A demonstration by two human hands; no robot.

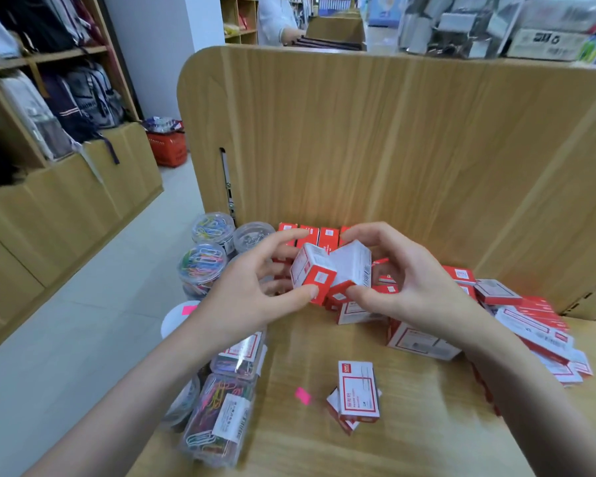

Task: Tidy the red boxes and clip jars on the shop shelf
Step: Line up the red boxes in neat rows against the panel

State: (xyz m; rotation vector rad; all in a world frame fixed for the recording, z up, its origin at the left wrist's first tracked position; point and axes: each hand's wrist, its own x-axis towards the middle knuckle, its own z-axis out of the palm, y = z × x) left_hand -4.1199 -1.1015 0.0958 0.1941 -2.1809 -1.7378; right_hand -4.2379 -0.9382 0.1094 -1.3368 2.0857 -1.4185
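Your left hand (255,290) pinches small red box (312,278), thumb under, fingers on top. Your right hand (410,287) grips second box (353,266), white face up; two boxes touch, held above shelf (324,442). Row of red boxes (310,235) stands against wooden back panel (358,132). Loose pile of boxes (530,325) sprawls right. Lone box (356,390) lies near front beside pink tag (302,395). Clip jars (203,263) cluster along left edge, some tipped over.
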